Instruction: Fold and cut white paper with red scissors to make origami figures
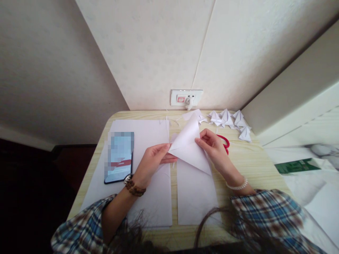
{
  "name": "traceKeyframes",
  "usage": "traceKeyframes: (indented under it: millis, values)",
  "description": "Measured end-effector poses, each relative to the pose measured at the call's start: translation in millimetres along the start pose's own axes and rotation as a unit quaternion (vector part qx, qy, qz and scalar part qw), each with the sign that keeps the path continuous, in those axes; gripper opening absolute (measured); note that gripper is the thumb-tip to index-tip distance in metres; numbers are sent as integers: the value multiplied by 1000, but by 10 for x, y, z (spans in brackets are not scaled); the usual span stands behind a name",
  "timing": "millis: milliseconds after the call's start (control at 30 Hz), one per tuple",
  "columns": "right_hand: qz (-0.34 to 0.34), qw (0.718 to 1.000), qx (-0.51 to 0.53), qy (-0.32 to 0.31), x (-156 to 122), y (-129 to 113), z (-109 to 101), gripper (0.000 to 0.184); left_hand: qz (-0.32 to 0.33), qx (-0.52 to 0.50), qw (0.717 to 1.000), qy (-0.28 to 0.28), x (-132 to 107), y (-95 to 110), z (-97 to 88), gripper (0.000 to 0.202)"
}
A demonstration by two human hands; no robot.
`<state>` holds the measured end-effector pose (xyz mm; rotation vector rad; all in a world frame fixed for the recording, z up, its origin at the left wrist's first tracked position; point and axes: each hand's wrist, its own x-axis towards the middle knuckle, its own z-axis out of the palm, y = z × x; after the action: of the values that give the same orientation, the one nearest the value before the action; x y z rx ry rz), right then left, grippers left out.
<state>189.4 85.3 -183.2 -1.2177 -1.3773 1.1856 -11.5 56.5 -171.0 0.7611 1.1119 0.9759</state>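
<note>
Pale table [254, 162] stands by wall [159, 53] — folded paper [186, 141] above.

- I am viewing a pale wood-grain table [259, 167].
- Wide white sheets [152, 206] are lying left.
- Narrower white paper [196, 203] is lying just beside them.
- Red-handled scissors [227, 142] and folded paper pieces [226, 118] are resting right.

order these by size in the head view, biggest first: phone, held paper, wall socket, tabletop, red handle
1. Tabletop
2. Phone and held paper: too alike to rank
3. Wall socket
4. Red handle, partly hidden
</note>
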Motion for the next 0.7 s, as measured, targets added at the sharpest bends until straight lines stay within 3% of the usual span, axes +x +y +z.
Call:
traceKeyframes:
  millis: [333,700]
  values:
    - [-3,1000,-9,-2,-7,-12,0,21,1,15,999,-30,7,-18,-14,26]
    - [-2,1000,-13,5,-22,-25,4,22,8,27,999,-24,10,-4,-16,25]
